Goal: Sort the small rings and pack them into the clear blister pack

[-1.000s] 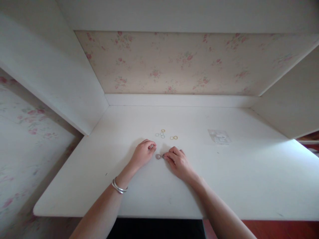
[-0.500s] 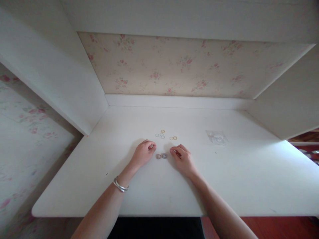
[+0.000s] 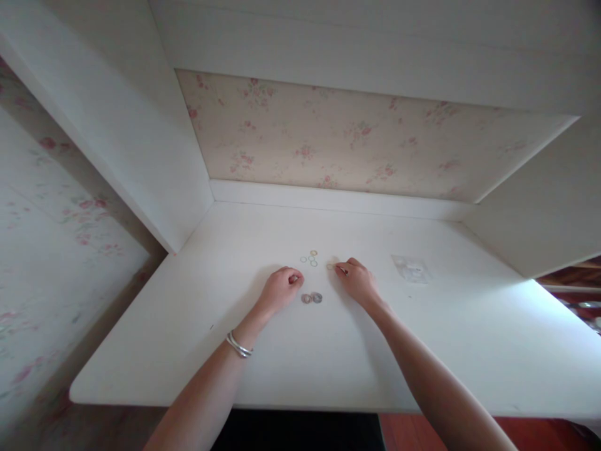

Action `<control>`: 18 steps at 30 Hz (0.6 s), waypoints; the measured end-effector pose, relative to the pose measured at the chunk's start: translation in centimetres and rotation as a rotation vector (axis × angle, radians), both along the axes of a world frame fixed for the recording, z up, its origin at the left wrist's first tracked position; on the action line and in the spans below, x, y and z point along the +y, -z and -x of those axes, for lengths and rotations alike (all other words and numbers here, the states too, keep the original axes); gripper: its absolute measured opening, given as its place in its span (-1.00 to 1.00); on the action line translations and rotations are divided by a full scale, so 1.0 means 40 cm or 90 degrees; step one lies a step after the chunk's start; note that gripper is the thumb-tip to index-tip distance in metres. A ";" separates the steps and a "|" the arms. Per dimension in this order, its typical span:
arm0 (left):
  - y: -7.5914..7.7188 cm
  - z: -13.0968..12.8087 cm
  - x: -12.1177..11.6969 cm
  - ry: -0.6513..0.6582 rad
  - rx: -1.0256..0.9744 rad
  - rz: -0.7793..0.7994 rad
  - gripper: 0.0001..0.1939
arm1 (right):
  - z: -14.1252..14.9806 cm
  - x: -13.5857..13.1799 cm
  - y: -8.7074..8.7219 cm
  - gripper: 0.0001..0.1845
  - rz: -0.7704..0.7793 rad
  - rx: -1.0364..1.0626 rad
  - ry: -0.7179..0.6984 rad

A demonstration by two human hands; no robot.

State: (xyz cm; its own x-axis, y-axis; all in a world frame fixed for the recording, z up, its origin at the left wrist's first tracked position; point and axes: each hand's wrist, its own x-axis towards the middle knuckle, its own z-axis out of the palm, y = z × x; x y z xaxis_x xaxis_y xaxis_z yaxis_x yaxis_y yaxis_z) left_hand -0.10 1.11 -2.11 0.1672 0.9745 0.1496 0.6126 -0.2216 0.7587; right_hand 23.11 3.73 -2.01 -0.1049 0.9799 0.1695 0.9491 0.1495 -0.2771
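The right hand (image 3: 357, 283) has left the grey ring (image 3: 317, 298) and the brownish ring (image 3: 307, 299), paired on the surface (image 3: 286, 363), and reached a pale ring (image 3: 329, 267) farther out; attention thus passes to the far group. Its fingers are drawn together; grip cannot be told. The left hand (image 3: 280, 290), fingers curled closed, rests near thin rings (image 3: 303, 259).

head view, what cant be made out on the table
Head view, right hand: covers whatever lies beneath it.
Head view, left hand: curled, hiding its palm.
Head view, clear bag: contents too small and blurred.
Head view, grey rings: too small to count.
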 end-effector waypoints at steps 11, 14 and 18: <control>0.009 0.004 0.000 0.029 -0.005 -0.002 -0.83 | 0.012 -0.012 0.001 -0.65 0.009 -0.067 0.004; 0.011 0.004 0.001 0.028 0.005 0.000 -0.82 | 0.006 -0.012 -0.006 -0.67 0.046 -0.056 0.008; 0.011 0.003 0.002 0.031 0.024 0.009 -0.83 | -0.003 -0.008 -0.011 -0.69 0.092 -0.039 0.034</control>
State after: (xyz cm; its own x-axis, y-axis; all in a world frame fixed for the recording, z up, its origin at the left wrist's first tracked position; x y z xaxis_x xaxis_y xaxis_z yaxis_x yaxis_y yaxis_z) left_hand -0.23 1.18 -2.55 0.2202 0.9670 0.1280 0.6300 -0.2411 0.7382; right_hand 23.22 3.42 -1.55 -0.0580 0.9981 0.0214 0.9705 0.0614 -0.2330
